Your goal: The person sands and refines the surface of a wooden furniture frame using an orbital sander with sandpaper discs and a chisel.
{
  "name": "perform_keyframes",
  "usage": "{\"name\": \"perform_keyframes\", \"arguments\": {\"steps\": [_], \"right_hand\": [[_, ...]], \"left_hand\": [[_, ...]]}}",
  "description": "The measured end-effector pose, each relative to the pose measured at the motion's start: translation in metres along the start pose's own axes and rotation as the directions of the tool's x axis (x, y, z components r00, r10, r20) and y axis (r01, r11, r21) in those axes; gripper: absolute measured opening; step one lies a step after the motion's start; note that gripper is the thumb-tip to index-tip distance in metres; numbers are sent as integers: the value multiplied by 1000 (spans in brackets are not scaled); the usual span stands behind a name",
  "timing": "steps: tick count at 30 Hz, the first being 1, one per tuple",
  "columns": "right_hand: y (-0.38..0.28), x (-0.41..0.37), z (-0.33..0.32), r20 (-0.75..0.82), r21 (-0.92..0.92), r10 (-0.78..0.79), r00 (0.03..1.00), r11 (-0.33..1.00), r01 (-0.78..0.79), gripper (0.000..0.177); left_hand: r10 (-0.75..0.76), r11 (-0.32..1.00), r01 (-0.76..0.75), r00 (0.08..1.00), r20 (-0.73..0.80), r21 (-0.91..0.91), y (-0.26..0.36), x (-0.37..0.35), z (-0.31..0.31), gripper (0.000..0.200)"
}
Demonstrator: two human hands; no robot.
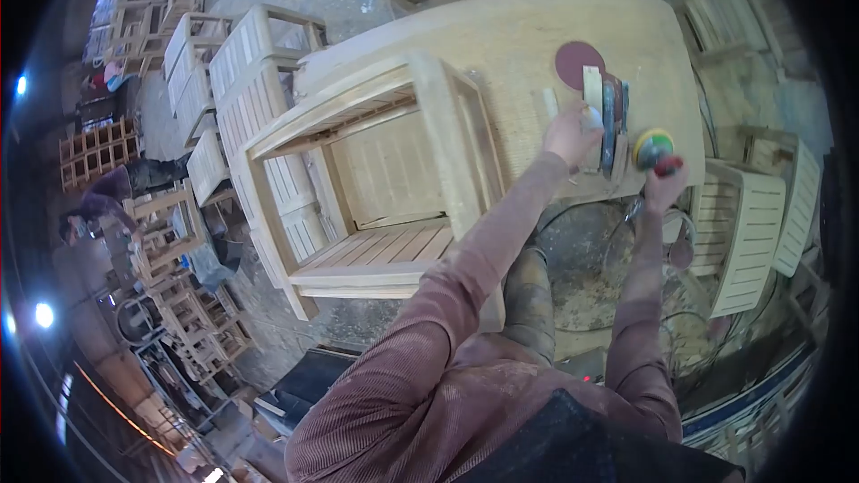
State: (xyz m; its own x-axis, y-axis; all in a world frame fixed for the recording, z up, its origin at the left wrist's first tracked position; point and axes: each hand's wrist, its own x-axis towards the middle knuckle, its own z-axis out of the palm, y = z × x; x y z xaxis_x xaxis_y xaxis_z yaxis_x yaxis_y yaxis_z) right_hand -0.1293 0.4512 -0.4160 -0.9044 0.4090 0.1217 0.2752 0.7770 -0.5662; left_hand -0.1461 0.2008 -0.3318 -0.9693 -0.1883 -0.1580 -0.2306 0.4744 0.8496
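Observation:
At the table's near right edge, my right hand (pixel 666 188) is closed around the red end of a sander (pixel 654 150) with a round green and yellow head. My left hand (pixel 570 138) reaches over the table, its fingers closed by a small whitish round thing (pixel 591 118) too blurred to name. Beside that hand several narrow strips lie together, among them a pale wood strip (pixel 592 85) and a blue strip (pixel 609 125). Behind them a dark red sanding disc (pixel 580 65) rests flat on the table (pixel 501 40).
A large slatted wooden frame (pixel 429 255) stands on the table's left side. Slatted furniture (pixel 752 241) is at the right, with more wooden pieces (pixel 192 63) at the far left. Cables run over the floor at right. Another person (pixel 103 197) bends among frames at left.

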Motion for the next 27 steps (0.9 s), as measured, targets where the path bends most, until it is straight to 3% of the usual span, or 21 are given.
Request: {"name": "perform_keyframes", "arguments": {"steps": [1, 2, 4, 5, 6, 7, 8, 10, 12, 14, 16, 17, 19, 22, 25, 27], "right_hand": [[-4, -19, -16, -22, 23, -20, 1000, 1000, 21, 62], [-9, -38, -31, 3, 197, -6, 1000, 980, 5, 62], [-56, -78, -80, 157, 405, 3, 988, 912, -68, 65], [-71, -94, -100, 230, 375, -55, 972, 926, -36, 66], [-96, -110, -121, 289, 360, -141, 947, 932, 29, 65], [-122, -128, -139, 379, 477, -172, 909, 878, -33, 67], [-151, -146, -155, 384, 457, -264, 885, 887, 67, 66], [-212, -178, -183, 429, 420, -421, 799, 876, 236, 63], [-264, -213, -198, 462, 389, -555, 691, 828, 405, 60], [-300, -244, -199, 579, 279, -523, 625, 848, 451, 58], [-314, -266, -186, 600, 208, -583, 548, 775, 597, 56], [-330, -271, -180, 604, 141, -626, 493, 693, 707, 56], [-358, -269, -161, 576, 164, -681, 452, 638, 752, 55], [-404, -241, -112, 515, 101, -738, 435, 557, 825, 49], [-459, -205, -52, 436, 11, -772, 462, 518, 855, 48], [-510, -184, -28, 561, -125, -625, 542, 583, 802, 53]], "left_hand": [[-76, 988, 91, 990, 119, -122, 24, -7, -27, 42], [-132, 954, 191, 960, 247, -231, 44, -17, -55, 42], [-130, 929, 208, 958, 256, -306, 69, -47, -113, 42], [-144, 900, 243, 950, 279, -362, 75, -64, -138, 41], [-145, 906, 220, 964, 225, -361, 63, -81, -156, 41], [4, 949, 5, 1000, 29, -316, 35, -97, -171, 41], [168, 955, -200, 973, -159, -217, 9, -113, -192, 40], [233, 967, -255, 900, -367, -11, -26, -150, -251, 38], [72, 995, -98, 852, -519, -21, -69, -191, -309, 38], [-7, 998, 44, 731, -683, 37, -134, -232, -362, 38], [-199, 963, 260, 505, -840, -71, -168, -274, -414, 38], [-203, 961, 264, 461, -864, -85, -197, -290, -431, 38], [-251, 915, 346, 90, -964, -206, -241, -320, -455, 42], [-373, 876, 320, -25, -927, -361, -244, -342, -473, 46], [-315, 888, 325, -89, -945, -326, -269, -341, -481, 46], [-207, 916, 316, -152, -966, -246, -271, -337, -480, 46]]}}
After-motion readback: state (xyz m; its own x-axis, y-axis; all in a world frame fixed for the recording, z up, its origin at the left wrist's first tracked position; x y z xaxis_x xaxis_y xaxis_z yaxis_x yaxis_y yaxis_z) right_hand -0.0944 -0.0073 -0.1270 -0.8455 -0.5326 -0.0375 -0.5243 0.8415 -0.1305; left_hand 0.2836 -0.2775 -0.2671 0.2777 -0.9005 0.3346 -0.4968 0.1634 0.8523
